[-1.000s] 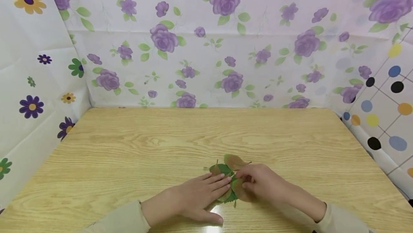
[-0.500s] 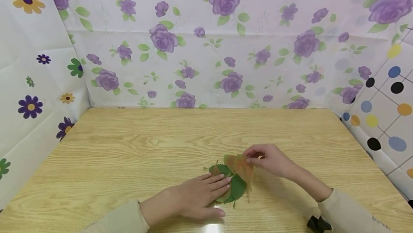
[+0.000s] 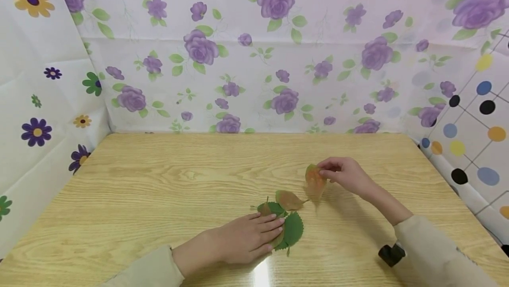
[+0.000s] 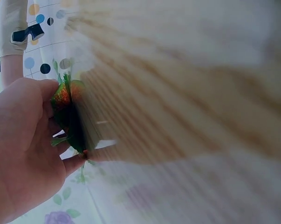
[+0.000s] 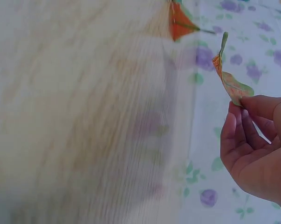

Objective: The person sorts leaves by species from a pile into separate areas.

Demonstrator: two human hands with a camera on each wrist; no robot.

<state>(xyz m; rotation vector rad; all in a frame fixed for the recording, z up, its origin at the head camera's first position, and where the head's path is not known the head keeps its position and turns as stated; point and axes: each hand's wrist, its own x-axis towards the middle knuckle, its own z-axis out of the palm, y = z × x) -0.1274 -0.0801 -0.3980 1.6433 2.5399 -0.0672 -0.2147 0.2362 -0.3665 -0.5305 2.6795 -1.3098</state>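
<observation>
Here's your right grip (image 3: 345,174), thumb and fingertips pinched on the edge of an orange leaf (image 3: 316,183), at 2 o'clock from your left grip. You've got it by the broad end, so the stalk hangs toward 6 o'clock; a light edge hold like that probably spares the blade from creasing.

Down at your left grip (image 3: 242,238), the fingers lie straight across the pile (image 3: 277,209), clamped on nothing. That flat rest looks meant to stop the leaves sliding while your other side works.

Peeking out at 3 o'clock from those fingers is a green leaf (image 3: 293,228), toothed edge showing. A brown leaf (image 3: 289,200) sits at 1 o'clock of the pile, its stalk aimed at the leaf you're holding; whether they touch, you can't tell from above.

As for containers, none shows: the table (image 3: 159,181) itself carries the leaves, loose and partly overlapping, which likely explains your steadying palm.
</observation>
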